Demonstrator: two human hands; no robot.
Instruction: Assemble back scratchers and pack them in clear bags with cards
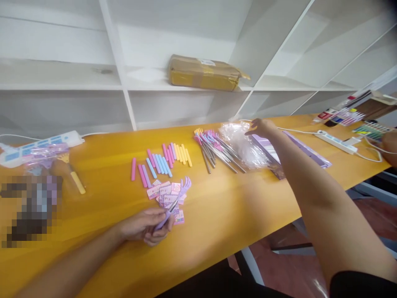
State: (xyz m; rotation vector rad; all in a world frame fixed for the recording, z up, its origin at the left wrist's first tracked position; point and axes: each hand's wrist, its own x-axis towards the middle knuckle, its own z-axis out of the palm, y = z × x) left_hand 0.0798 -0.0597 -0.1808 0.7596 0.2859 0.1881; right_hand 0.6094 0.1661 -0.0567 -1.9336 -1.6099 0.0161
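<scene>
My left hand (145, 226) rests on the orange table (102, 174), fingers closed on a purple claw-headed back scratcher (176, 198) with a metal rod. Beneath it lies a small heap of pink and purple cards (163, 191). My right hand (259, 126) reaches far across the table, fingers curled over a crumpled clear plastic bag (243, 142) and purple packaging (304, 151); whether it grips anything is unclear. A bundle of scratchers with metal rods (215, 151) lies left of that bag. Several pink, blue and yellow handle sleeves (164, 159) lie in a row.
A power strip (43, 145) and a bagged item sit at far left, beside a yellow-handled tool (70, 174). A second power strip (336, 142) and coloured packs (345, 116) lie at far right. White shelves behind hold a taped cardboard parcel (203, 73).
</scene>
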